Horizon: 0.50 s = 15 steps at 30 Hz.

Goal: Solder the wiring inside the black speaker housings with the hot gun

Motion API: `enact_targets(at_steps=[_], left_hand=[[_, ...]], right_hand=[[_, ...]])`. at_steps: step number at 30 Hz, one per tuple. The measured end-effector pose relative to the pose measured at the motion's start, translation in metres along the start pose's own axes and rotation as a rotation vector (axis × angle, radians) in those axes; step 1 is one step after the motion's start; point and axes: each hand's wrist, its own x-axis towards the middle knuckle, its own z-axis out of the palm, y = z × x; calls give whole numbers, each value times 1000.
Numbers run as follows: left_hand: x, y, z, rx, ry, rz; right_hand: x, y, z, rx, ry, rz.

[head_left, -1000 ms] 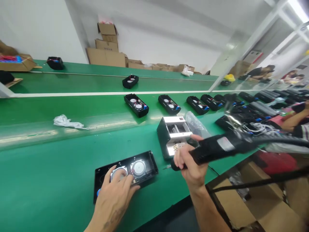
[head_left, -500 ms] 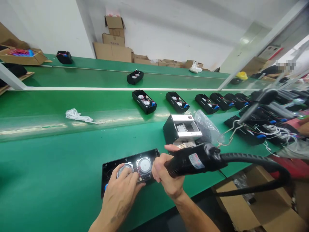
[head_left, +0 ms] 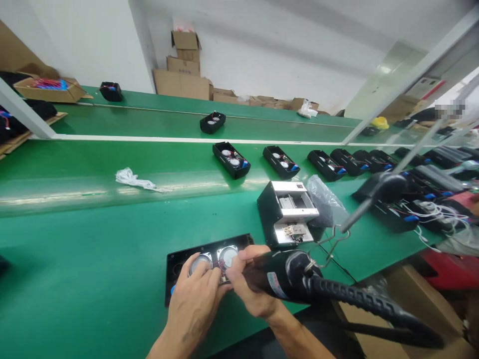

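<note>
A black speaker housing [head_left: 182, 257] with two round silver-rimmed speaker drivers lies on the green bench in front of me. My left hand [head_left: 198, 289] is closed on its near side, with fingers curled over the left driver [head_left: 201, 260] and the thumb by the near edge. In my right hand [head_left: 252, 286] is a black corded electric screwdriver [head_left: 277, 274], held low over the housing beside the right driver [head_left: 229, 255]. The tool's tip is hidden behind my fingers. A metal hook [head_left: 331, 249] hangs at the tool's rear end.
A black and white screw feeder [head_left: 288, 212] stands right of the housing, beside a clear plastic bag [head_left: 325, 199]. Similar housings [head_left: 232, 160] line the bench beyond. A crumpled white bag [head_left: 136, 179] lies left. An open carton [head_left: 374, 324] sits below the bench edge.
My right hand and the electric screwdriver have moved left, closer to the right driver, and the tool's rear end has dropped. My left hand stays on the housing. The view has shifted slightly.
</note>
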Motion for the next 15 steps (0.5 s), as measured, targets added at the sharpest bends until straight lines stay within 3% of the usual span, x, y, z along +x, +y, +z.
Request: enact_targets(at_steps=[4, 7, 11, 13, 15], left_hand=[[1, 6, 3, -41, -34, -52], [-4, -6, 4, -91, -5, -49], [-25, -62, -4, -113, 102, 64], [-35, -93, -10, -53, 96, 157], [-42, -115, -13, 31, 92, 258]], right_hand=[[-1, 4, 7, -109, 54, -142], [1, 0, 4, 23, 126, -75], [6, -16, -35, 292, 341, -14], [8, -16, -64, 274, 484, 41], [6, -6, -91, 111, 546, 162]])
